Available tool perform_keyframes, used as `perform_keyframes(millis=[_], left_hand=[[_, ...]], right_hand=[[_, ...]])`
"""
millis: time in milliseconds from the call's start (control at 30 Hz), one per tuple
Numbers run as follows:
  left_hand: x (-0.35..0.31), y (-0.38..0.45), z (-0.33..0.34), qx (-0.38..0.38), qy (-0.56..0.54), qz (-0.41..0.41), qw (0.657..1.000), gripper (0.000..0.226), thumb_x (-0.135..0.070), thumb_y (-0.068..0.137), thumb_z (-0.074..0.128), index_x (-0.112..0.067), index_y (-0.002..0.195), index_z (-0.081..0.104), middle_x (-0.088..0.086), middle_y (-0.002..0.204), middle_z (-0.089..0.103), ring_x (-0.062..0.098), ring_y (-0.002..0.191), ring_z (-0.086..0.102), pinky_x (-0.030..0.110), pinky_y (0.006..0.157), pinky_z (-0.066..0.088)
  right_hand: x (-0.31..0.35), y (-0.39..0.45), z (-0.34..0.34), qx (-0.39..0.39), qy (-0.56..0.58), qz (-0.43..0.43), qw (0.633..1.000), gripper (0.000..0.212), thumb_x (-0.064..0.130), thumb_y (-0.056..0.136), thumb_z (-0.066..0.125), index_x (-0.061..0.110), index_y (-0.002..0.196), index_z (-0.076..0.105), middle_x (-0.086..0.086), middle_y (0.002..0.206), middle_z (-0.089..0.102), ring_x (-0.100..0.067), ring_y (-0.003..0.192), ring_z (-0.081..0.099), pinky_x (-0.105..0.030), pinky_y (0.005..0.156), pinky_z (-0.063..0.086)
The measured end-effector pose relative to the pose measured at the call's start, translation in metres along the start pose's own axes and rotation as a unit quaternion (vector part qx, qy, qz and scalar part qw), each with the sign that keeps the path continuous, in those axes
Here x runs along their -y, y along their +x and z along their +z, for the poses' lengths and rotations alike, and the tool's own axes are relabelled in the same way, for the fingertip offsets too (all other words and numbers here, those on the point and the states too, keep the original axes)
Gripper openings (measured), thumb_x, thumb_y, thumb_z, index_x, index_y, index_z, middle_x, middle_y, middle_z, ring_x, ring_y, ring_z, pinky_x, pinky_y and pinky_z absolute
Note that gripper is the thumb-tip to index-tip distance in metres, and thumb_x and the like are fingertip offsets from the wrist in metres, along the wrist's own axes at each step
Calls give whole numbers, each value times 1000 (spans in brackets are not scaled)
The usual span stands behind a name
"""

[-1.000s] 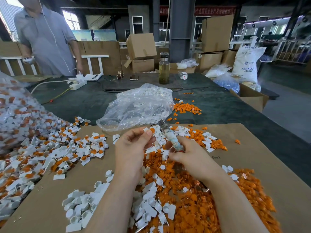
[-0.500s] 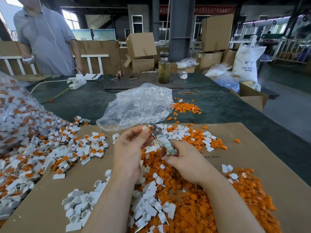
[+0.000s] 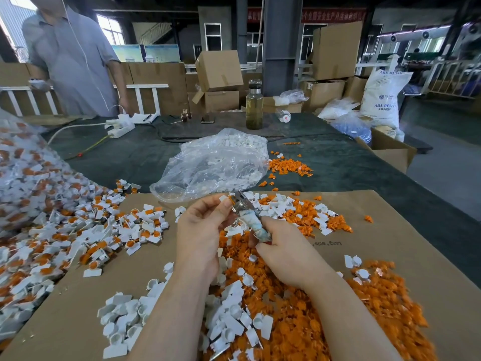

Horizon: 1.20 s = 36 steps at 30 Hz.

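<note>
My right hand [image 3: 283, 254] grips a small hand tool [image 3: 251, 222] by its tape-wrapped handle, its metal head pointing up and left. My left hand [image 3: 200, 227] pinches a small white and orange plastic part [image 3: 226, 199] against that metal head. Both hands hover above a brown cardboard sheet [image 3: 385, 238]. Under my forearms lies a heap of loose orange plastic pieces [image 3: 299, 321] mixed with white plastic caps [image 3: 234, 321]. To the left spreads a pile of white caps with orange inserts [image 3: 86, 235].
A clear bag of white parts [image 3: 216, 165] lies beyond the cardboard on the dark green table [image 3: 130, 157]. A big bag of orange-and-white parts [image 3: 26, 178] sits at far left. A person in a grey shirt [image 3: 75, 61] stands at the back left. A bottle [image 3: 254, 105], power strip [image 3: 119, 126] and cardboard boxes [image 3: 218, 71] stand behind.
The tool's head has swung left toward my left hand, which now meets it with the small part. Both hands shifted slightly left.
</note>
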<state>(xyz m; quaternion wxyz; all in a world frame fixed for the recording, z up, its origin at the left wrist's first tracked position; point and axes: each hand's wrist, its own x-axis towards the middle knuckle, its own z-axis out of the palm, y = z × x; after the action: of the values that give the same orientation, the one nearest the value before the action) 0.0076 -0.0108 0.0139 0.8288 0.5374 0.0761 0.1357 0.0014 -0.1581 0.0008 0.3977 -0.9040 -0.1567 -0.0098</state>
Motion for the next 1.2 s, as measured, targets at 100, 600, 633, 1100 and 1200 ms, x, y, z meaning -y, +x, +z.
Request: perform_keyframes(millis=[100,600,633,1100,1200], left_hand=[[-1,3,-4,-3,-32,-68,997,5,-6,87,69,-11,86,70,1,76,75,8,65,71,20,60,58],[-23,33,-72,-279,-370,-181,868,30,-16,106,41,-7,129,57,9,100,74,13,81,75,25,66,61],[-24,33,-73,-287,-381,-171,862,30,-15,106,41,-7,130,58,9,99,74,13,83,75,25,67,62],[-30,23,-60,-60,207,-129,968,19,-22,84,76,-19,102,70,-3,93,69,12,82,59,30,73,46],[-24,16,-49,25,446,-70,892,13,-30,83,78,-26,90,68,-9,96,66,7,85,58,24,65,40]], right_hand=[[-2,2,0,-19,-70,3,997,5,23,91,54,26,87,52,6,77,59,-8,68,55,-33,57,46],[-26,7,-8,-78,-209,81,971,13,39,92,54,30,84,49,11,78,55,-8,69,54,-28,57,50],[-26,7,-7,-72,-221,78,969,13,39,92,54,30,84,49,10,78,55,-8,70,54,-28,56,49],[-20,5,-1,37,-267,31,962,18,48,87,59,36,92,46,14,87,56,-10,79,55,-29,62,49],[-19,5,2,28,-291,28,956,18,45,87,60,34,89,46,14,83,53,-11,76,51,-25,52,35]])
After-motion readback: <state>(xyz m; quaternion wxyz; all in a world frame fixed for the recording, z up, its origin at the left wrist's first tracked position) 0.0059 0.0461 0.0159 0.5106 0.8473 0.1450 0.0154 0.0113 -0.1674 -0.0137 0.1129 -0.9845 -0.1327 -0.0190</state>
